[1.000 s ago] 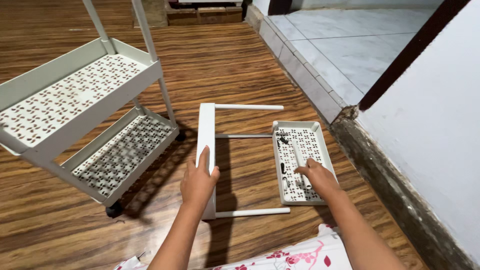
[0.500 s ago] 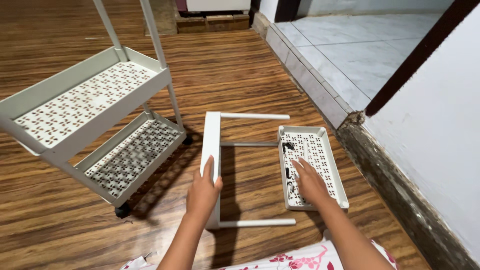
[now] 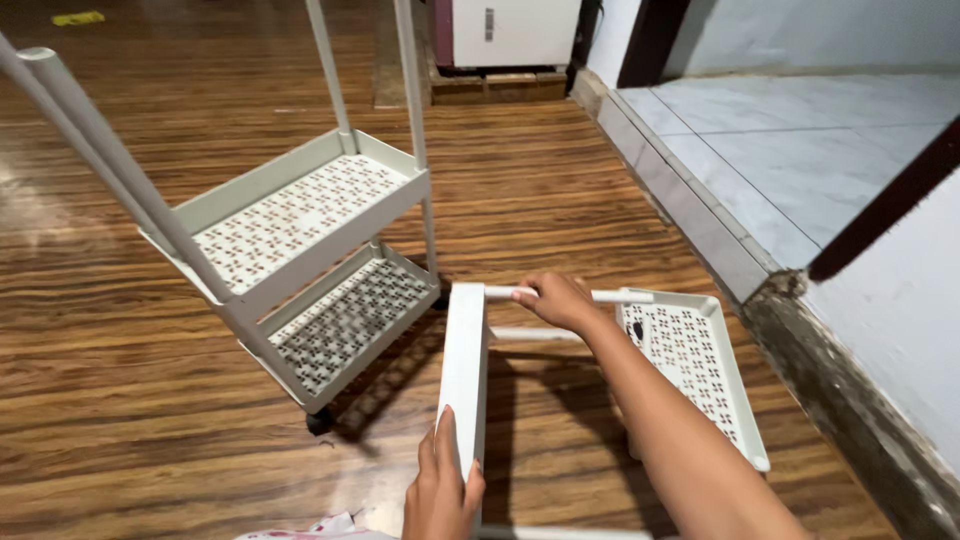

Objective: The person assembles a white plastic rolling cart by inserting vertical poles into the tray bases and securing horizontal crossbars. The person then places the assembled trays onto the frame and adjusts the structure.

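A white two-shelf trolley (image 3: 300, 260) with perforated trays stands tilted on a wooden floor (image 3: 120, 400) at left. Beside it lies a loose white shelf section (image 3: 465, 365) on its side, poles joining it to a perforated tray (image 3: 700, 370). The left hand (image 3: 442, 490) clamps the section's near panel; the right hand (image 3: 560, 300) closes around its top pole (image 3: 615, 296). This looks like mid-assembly: a firm two-handed grip comes first.

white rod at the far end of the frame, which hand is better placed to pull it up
Right. The right hand is wrapped over the far white rod, which spans from the flat side panel to the perforated tray. The left hand grips the panel's near end, probably better for steadying.
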